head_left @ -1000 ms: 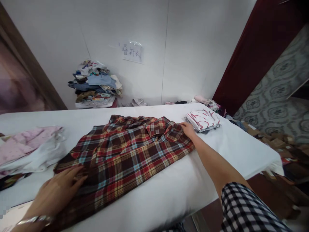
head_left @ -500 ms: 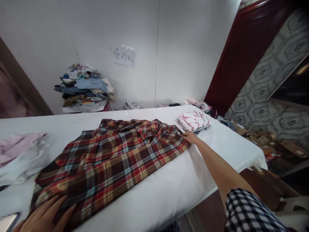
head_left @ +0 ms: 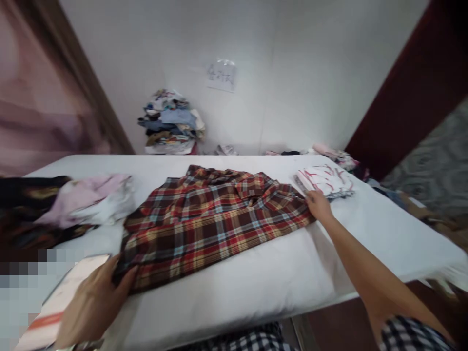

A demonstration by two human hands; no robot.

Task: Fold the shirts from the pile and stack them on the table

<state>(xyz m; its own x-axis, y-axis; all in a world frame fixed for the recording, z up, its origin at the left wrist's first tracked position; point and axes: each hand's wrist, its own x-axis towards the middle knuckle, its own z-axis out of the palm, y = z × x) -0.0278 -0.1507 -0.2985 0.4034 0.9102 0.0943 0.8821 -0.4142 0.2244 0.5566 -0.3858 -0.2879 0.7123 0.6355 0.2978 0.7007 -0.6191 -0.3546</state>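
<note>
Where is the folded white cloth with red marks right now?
In the head view, the folded white cloth lies on the right part of the table, just beyond the right hand at the plaid shirt's right end.

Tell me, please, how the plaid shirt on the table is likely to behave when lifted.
The plaid shirt would probably hang floppy, since its cloth lies in soft creases. It looks thin, so it is likely light for its spread. With the left hand and right hand at opposite ends, its middle would likely sag.
</note>
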